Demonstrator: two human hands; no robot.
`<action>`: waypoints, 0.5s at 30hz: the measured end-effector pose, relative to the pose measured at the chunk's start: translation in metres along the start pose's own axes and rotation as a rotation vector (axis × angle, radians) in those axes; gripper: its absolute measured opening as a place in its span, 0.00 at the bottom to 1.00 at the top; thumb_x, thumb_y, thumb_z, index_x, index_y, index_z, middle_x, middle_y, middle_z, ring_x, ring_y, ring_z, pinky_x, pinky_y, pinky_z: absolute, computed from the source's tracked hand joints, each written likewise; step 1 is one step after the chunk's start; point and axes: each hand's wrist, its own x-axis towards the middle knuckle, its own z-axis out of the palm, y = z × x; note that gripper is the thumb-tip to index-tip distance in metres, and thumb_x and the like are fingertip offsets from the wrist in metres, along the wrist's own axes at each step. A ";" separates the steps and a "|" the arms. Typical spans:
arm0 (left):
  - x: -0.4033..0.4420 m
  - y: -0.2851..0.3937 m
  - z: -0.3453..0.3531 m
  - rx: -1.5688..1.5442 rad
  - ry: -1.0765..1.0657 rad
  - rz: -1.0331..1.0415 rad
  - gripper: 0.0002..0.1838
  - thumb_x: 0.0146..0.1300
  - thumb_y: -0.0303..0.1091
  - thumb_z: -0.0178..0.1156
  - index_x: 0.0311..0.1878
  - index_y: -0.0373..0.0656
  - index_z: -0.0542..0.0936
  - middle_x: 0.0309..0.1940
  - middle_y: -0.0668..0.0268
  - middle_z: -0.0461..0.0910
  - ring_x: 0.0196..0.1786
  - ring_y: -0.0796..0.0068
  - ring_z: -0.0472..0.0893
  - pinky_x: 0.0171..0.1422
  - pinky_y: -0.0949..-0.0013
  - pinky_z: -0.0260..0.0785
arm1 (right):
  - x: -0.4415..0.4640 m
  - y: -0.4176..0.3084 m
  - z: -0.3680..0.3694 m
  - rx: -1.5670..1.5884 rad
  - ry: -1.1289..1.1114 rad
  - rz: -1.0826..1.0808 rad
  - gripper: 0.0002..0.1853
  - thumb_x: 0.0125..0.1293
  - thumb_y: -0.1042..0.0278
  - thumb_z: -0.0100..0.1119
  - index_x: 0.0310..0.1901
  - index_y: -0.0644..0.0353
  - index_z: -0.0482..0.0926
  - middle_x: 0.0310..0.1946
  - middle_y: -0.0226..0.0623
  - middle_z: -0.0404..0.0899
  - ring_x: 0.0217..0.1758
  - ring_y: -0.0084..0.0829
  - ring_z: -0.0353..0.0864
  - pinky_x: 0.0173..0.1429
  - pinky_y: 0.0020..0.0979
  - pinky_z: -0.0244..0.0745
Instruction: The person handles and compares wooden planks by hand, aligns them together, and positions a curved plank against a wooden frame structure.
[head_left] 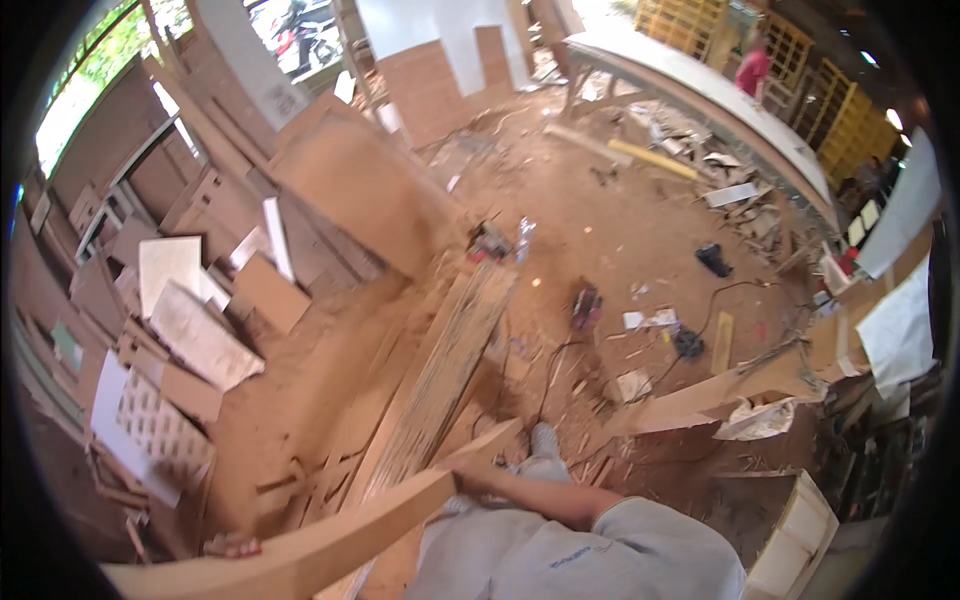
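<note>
A long, pale wooden plank (340, 535) lies across the lower left of the head view, close in front of my body. My left hand (232, 546) is at its far edge, fingertips curled over the wood; the rest of that hand is hidden behind it. Near the plank's other end my right hand (476, 476) wraps around the wood, with its fingers partly hidden. A shorter stretch of pale wood (492, 442) shows just beyond my right hand. Below and ahead runs a stack of long, weathered boards (430, 380), pointing away from me.
Sheets and offcuts (200, 330) lean at the left, beside a large brown panel (355, 180). A power tool (586, 305) with a cord lies on the dusty floor (540, 200). A long worktable (700, 85) stands at the back right, with a person (752, 72) behind it.
</note>
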 end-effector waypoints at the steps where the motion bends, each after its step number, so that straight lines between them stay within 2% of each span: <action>1: 0.002 -0.005 0.005 -0.006 -0.009 -0.011 0.25 0.75 0.52 0.68 0.49 0.35 0.76 0.44 0.52 0.82 0.49 0.52 0.87 0.62 0.50 0.84 | -0.001 -0.004 -0.009 -0.172 -0.004 -0.122 0.21 0.63 0.64 0.77 0.57 0.57 0.88 0.52 0.48 0.91 0.57 0.54 0.89 0.61 0.46 0.84; 2: 0.006 -0.012 0.012 0.009 -0.027 -0.011 0.25 0.75 0.52 0.68 0.49 0.35 0.76 0.44 0.53 0.82 0.49 0.52 0.87 0.62 0.50 0.84 | -0.002 -0.009 -0.019 -0.344 0.014 -0.245 0.22 0.61 0.63 0.80 0.57 0.56 0.88 0.51 0.48 0.91 0.57 0.54 0.89 0.61 0.46 0.84; 4: 0.023 -0.032 0.043 0.141 -0.056 0.036 0.21 0.81 0.48 0.61 0.47 0.35 0.75 0.42 0.54 0.81 0.48 0.56 0.87 0.62 0.51 0.85 | -0.006 -0.032 -0.036 -0.654 0.034 -0.261 0.25 0.57 0.62 0.83 0.57 0.55 0.88 0.51 0.48 0.91 0.57 0.54 0.89 0.62 0.46 0.84; 5: 0.034 -0.045 0.060 0.199 -0.080 0.059 0.20 0.84 0.46 0.58 0.46 0.35 0.74 0.41 0.55 0.81 0.48 0.57 0.87 0.62 0.52 0.86 | -0.002 -0.031 -0.043 -0.620 0.031 -0.260 0.26 0.56 0.62 0.84 0.58 0.55 0.88 0.51 0.48 0.91 0.57 0.54 0.89 0.62 0.46 0.84; 7: 0.044 -0.063 0.069 0.208 -0.082 0.064 0.22 0.84 0.49 0.57 0.46 0.35 0.74 0.41 0.54 0.80 0.48 0.56 0.88 0.62 0.53 0.86 | 0.005 -0.014 -0.057 -0.548 0.030 -0.247 0.29 0.54 0.62 0.85 0.60 0.54 0.88 0.52 0.49 0.90 0.57 0.54 0.89 0.62 0.46 0.84; 11: 0.065 -0.092 0.096 0.327 -0.140 0.116 0.25 0.85 0.53 0.55 0.46 0.35 0.74 0.40 0.53 0.81 0.47 0.55 0.89 0.58 0.55 0.88 | -0.002 -0.012 -0.084 -0.625 0.125 -0.253 0.27 0.56 0.67 0.83 0.60 0.54 0.88 0.50 0.50 0.90 0.56 0.54 0.89 0.61 0.45 0.85; 15: 0.084 -0.106 0.113 0.263 -0.131 0.027 0.31 0.81 0.61 0.57 0.47 0.34 0.76 0.39 0.55 0.79 0.49 0.55 0.87 0.58 0.56 0.87 | -0.002 -0.001 -0.101 -0.590 0.152 -0.242 0.29 0.57 0.72 0.81 0.63 0.55 0.86 0.51 0.49 0.89 0.56 0.53 0.89 0.62 0.43 0.85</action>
